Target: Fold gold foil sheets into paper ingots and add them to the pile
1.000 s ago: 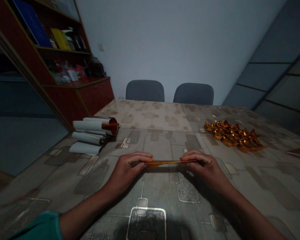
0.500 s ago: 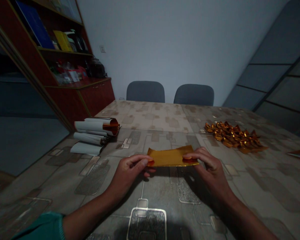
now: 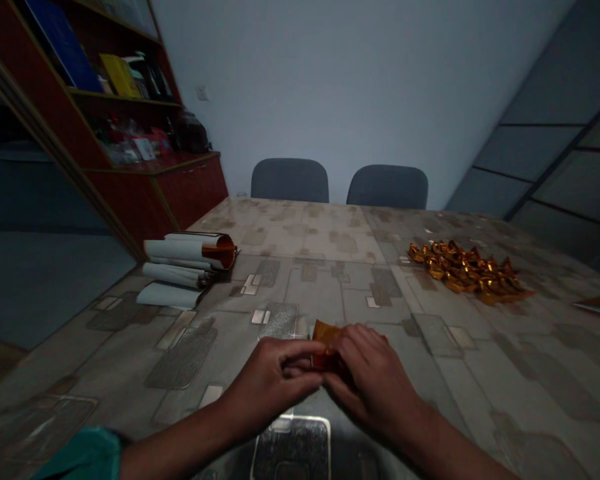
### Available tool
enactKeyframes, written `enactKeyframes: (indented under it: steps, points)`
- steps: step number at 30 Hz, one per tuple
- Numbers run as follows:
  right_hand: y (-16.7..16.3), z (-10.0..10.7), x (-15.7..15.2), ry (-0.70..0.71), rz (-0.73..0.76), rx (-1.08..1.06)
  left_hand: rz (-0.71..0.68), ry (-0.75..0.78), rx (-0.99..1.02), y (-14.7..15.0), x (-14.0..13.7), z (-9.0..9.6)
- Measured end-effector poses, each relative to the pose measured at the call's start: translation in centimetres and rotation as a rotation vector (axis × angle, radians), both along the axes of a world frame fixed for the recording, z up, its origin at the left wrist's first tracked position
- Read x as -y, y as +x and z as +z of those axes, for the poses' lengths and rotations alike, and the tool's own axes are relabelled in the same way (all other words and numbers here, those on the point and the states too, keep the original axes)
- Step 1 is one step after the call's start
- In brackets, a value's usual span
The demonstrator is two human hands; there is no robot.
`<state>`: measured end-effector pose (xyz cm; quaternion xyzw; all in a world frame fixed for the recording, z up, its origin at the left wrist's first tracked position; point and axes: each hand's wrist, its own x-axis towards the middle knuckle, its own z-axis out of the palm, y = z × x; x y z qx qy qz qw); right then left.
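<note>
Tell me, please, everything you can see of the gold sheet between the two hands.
The gold sheet looks like shiny foil or coated paper, bent or folded. It is lighter gold on its far side, darker and reddish nearer. The left hand grips its left end; the right hand holds and hides much of the rest, above the table.

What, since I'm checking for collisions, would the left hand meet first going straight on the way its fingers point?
The gold sheet, which the left hand seems to touch, then probably the right hand just beyond; one view leaves their exact depth unclear.
</note>
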<state>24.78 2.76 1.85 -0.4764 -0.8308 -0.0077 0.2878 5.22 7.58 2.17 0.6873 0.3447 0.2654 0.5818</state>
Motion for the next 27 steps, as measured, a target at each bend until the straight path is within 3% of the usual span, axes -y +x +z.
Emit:
enactKeyframes:
  steps: [3,10,16,19,27]
  points:
    - [-0.2,-1.3,0.1,-0.023,-0.002,0.086,-0.082,0.134,-0.100,-0.2,0.1,-0.4]
    - [0.2,-1.7,0.3,0.002,0.035,0.074,-0.064,0.705,-0.319,-1.5,-0.3,-0.9]
    - [0.3,-1.4,0.5,-0.140,0.038,0.065,-0.146,0.946,-0.432,-1.2,-1.1,-1.0]
    - [0.1,-1.1,0.7,-0.223,0.010,0.060,-0.163,0.963,-0.455,-0.9,-1.6,-1.3]
    - [-0.2,-1.5,0.4,-0.283,-0.111,-0.025,-0.109,0.711,-0.435,-1.1,-2.3,-0.8]
